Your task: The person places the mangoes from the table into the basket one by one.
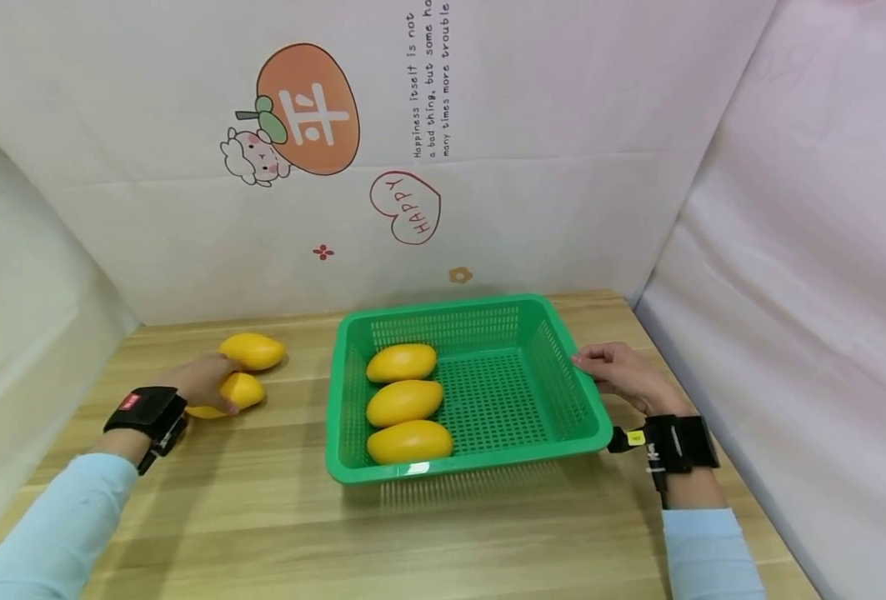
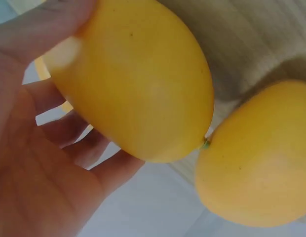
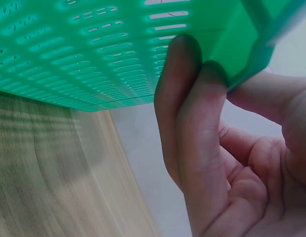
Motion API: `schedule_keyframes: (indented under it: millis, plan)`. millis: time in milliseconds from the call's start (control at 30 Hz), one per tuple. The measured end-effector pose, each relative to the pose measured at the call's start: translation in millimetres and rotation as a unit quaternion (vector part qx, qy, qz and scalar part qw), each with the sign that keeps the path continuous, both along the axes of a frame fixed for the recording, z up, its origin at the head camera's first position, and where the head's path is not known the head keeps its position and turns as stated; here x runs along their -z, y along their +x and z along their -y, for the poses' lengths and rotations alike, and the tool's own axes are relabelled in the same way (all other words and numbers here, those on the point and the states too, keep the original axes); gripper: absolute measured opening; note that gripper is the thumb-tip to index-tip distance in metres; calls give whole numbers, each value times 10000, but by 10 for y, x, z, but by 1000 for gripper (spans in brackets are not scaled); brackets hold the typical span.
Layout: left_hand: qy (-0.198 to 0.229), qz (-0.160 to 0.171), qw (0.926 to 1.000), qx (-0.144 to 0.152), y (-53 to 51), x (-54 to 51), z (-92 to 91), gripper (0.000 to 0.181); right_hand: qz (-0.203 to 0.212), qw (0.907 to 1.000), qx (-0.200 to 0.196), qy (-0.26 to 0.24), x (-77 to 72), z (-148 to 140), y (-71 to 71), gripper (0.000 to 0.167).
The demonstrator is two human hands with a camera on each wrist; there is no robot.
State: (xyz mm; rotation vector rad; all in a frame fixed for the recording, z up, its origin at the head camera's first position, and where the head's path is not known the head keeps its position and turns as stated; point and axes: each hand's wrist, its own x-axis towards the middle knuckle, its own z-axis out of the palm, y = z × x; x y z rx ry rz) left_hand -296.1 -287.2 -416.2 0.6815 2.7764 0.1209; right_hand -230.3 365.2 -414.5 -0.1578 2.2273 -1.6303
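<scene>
My left hand (image 1: 204,382) is at the left of the table, gripping a yellow mango (image 1: 243,390). In the left wrist view its thumb and fingers lie around this mango (image 2: 138,84). A second loose mango (image 1: 255,351) lies just behind it, close by in the left wrist view too. To the right is a green plastic basket (image 1: 473,460) with slotted walls. Three mangoes (image 1: 405,403) lie in a column along its left side. My right hand (image 1: 626,373) pinches the basket's right rim, with fingers (image 3: 205,133) against the outer wall and the thumb on the rim.
Both hands work over a wood-grain table (image 1: 277,517). A white printed cloth (image 1: 563,183) stands behind it, with more white cloth at both sides. Each wrist wears a black strap (image 1: 683,443) with a small device.
</scene>
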Motion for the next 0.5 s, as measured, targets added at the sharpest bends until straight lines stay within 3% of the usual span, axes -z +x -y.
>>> schedule_keyframes:
  millis: [167,333,500]
  plan:
    - [103,266,9993,-237,50,-4,-5,68,48,10000,-2,-32,-16,0,-3,41]
    - [341,162,9990,-238,147,-41,-29,70,41,10000,-13,-43,-12,10,-11,41]
    - [704,168,9969,-314,220,-73,-81,58,17,10000,-55,-32,-15,-3,-17,42]
